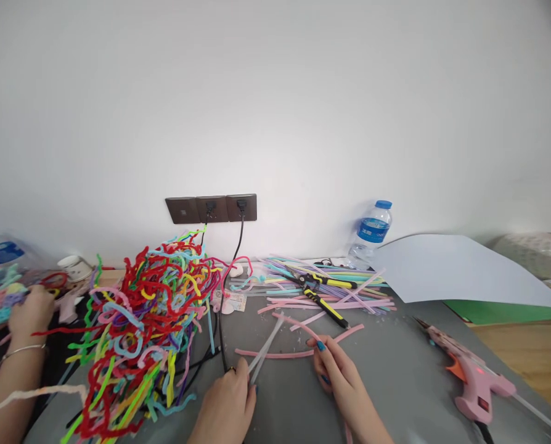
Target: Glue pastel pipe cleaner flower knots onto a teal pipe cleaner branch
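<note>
My left hand (227, 401) is closed on whitish translucent sticks (270, 342), whose ends cross just past my fingers. With thumb and forefinger, my right hand (335, 370) pinches a pink pipe cleaner (294, 322) that slants up to the left. Another pink pipe cleaner (275, 356) lies across the grey table (285, 401), under the whitish sticks, its right end running to my right fingers. Beyond my hands, yellow-and-black wire pliers (324, 299) rest open on a loose pile of pastel pipe cleaners (372, 301).
A big tangle of colourful pipe cleaners (137, 327) fills the left, beside another person's hand (32, 308). Black cords run to wall sockets (211, 208). At right are a water bottle (372, 231), white paper (451, 268) and a pink glue gun (476, 382).
</note>
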Available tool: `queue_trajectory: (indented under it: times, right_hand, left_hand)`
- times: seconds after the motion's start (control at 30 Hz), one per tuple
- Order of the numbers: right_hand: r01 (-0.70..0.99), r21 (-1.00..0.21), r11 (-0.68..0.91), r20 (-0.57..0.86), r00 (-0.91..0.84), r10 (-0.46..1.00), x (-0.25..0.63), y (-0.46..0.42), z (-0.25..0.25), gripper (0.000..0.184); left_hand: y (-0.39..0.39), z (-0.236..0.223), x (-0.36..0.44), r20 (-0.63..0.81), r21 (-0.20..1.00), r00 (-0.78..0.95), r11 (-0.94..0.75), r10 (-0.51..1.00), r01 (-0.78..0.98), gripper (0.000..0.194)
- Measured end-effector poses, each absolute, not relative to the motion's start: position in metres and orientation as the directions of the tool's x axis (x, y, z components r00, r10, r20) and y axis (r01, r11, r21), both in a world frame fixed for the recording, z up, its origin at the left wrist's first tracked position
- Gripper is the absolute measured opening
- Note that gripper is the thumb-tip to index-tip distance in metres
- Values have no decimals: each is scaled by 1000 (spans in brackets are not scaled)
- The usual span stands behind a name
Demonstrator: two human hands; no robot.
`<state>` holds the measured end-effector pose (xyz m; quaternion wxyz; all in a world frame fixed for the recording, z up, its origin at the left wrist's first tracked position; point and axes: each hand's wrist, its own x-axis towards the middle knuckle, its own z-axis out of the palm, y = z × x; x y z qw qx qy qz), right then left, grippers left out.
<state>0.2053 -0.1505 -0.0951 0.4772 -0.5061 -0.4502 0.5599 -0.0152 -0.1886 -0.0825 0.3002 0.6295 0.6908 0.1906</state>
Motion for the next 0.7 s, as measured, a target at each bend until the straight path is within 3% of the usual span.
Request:
queue_trajectory:
  times: [0.07,0.17,0.27,0.33,0.43,0.5,0.7]
  right_hand:
    - [-128,-982,-138,-139,-1,990,207,-150,-96,67]
    - [-206,-970,-127,-136,30,990,211,-150,-95,62]
    - [-297,-943,-154,-151,-33,988,214,-147,-86,58]
    - [-354,-917,-182,-141,-139,980,212,-140,-72,54]
    - [-394,-907,-147,-43,-260,965,199,-122,-45,52]
    - [-397,-915,-72,22,-227,974,187,-106,-30,53]
    - [-366,-931,16,98,-207,973,159,-76,-19,59]
  left_hand:
    - [-186,-85,-18,-174,607,-3,109,985,787,3]
    - [-183,-73,-26,-148,709,56,66,987,702,3]
    - [-182,-45,-33,-187,865,201,64,962,498,19]
    - [-178,-26,-32,-271,908,338,124,901,400,29]
    - [-163,-9,-24,-336,937,526,224,781,267,30]
    - [-149,-8,-18,-347,937,591,294,728,188,33]
    - [-118,-12,-9,-280,937,613,349,739,7,45]
